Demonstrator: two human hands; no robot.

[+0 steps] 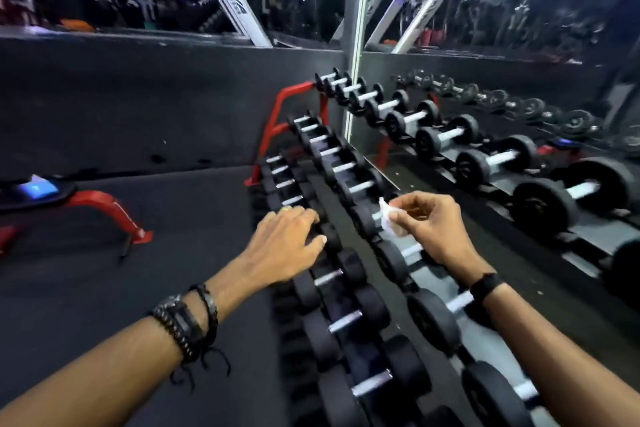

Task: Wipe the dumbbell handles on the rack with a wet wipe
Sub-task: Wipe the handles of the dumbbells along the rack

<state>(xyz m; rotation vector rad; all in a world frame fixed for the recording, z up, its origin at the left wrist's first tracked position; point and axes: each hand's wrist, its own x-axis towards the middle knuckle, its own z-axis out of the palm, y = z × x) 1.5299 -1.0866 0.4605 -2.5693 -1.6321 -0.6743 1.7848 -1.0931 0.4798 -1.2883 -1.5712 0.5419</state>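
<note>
Right hand (429,229) sits just right of centre, fingers curled in a narrow grip, pinching a crumpled white wet wipe (387,217) between thumb and fingertips. The wipe hangs right at the chrome handle of a dumbbell (367,218) on the rack's middle row, touching or just off it; the blur makes that call impossible. A black band (485,285) wraps the right wrist.

Left hand (287,246) lies at nine o'clock from the right one, fingers spread and relaxed, palm down, resting on the black end of a dumbbell in the lowest row (332,288). No grip there, just an open, flat hold. A ring shows on one finger, and a dark watch and bracelets (187,322) stack on the wrist.

The red-framed rack (277,128) runs from six o'clock up toward twelve, three tiers of black dumbbells with pale handles. The top tier (446,135) stretches out at two o'clock against a mirror. At nine o'clock, a red bench leg (110,210) stands on the dark floor (156,288).
</note>
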